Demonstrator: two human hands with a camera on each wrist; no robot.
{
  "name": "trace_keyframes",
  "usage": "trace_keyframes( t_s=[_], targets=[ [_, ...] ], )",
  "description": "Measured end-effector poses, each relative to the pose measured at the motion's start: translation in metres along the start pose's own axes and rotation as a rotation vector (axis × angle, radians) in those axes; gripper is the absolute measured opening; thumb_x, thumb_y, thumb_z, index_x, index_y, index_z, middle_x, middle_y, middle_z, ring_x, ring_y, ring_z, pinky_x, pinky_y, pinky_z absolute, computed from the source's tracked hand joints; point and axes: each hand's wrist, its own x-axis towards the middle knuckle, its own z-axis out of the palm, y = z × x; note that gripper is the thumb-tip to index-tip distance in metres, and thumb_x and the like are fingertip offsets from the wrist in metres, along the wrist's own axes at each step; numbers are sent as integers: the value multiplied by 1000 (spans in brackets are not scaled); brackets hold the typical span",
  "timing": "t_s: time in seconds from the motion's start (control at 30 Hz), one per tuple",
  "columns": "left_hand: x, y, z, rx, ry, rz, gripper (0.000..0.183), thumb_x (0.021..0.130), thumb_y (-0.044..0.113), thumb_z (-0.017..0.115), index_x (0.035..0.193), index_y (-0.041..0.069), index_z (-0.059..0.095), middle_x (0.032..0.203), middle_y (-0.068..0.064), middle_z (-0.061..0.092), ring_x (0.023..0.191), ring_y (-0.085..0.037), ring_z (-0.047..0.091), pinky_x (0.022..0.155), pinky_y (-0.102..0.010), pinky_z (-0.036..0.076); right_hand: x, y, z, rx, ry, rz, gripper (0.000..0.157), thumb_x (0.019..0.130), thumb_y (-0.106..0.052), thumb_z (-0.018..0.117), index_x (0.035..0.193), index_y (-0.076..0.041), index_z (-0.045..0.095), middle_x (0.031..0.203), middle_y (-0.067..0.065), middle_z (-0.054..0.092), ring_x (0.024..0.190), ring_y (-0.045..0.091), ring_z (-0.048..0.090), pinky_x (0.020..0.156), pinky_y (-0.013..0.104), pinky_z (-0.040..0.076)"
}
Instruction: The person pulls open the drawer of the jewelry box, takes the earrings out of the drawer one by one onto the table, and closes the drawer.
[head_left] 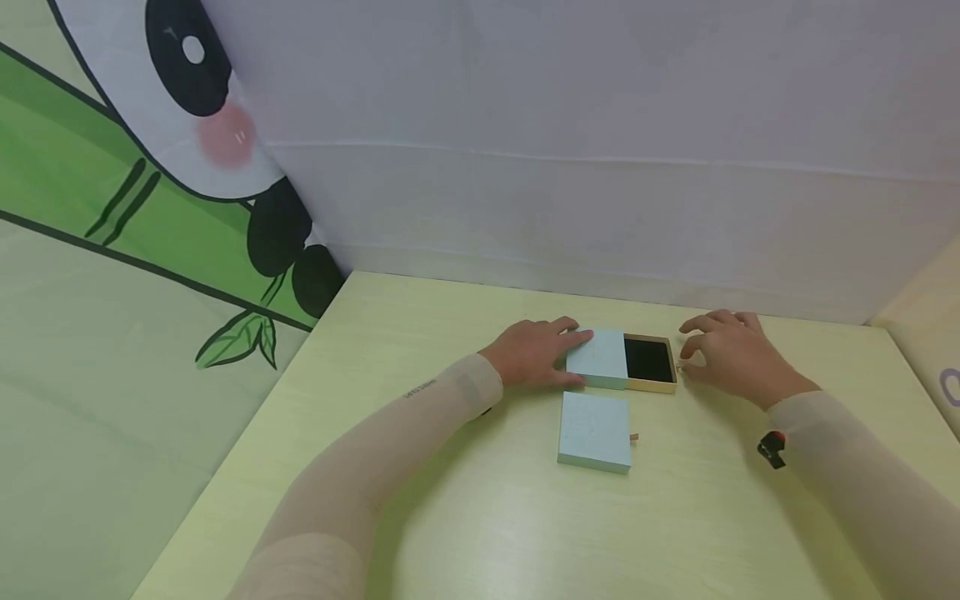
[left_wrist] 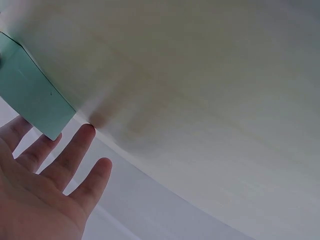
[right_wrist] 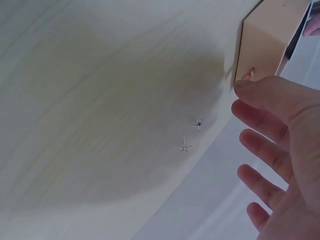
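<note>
A light blue drawer-style jewelry box (head_left: 597, 354) lies on the table, its tan inner tray (head_left: 651, 386) slid partly out to the right, showing a black lining. My left hand (head_left: 534, 354) holds the blue sleeve, thumb on the near side and fingers at the far side; the left wrist view shows fingers by the sleeve's corner (left_wrist: 37, 92). By the tray's end, my right hand (head_left: 731, 354) has loosely bent, spread fingers, its thumb close to the pink ribbon tab (right_wrist: 248, 74). Two small star-shaped stud earrings (right_wrist: 199, 124) lie on the table near that hand.
A second light blue box (head_left: 594, 429), closed, with a pink ribbon tab (head_left: 634, 437) on its right, lies nearer to me. White cloth (head_left: 570, 217) hangs behind the table (head_left: 480, 517). A printed cartoon cloth (head_left: 135, 250) stands at the left.
</note>
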Motion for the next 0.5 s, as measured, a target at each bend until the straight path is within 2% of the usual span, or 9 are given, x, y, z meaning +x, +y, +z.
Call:
trace_keyframes(
  t_s=[0.27,0.5],
  targets=[
    [0,1,-1,-13,7,-4,91,111,78,66,186,32,41,183,-1,53,140,-23,80,118,-41,65,5,0,6,10,-21,-10,7,103,-23,88,101,-20,93,153,20,77,152,54,59,124,82,38],
    [0,1,-3,-15,4,-5,91,111,79,65,186,32,41,183,0,53,138,-22,80,116,-40,65,6,1,10,-9,17,-59,8,100,-17,90,94,-22,91,150,19,78,148,52,63,121,81,42]
  ],
)
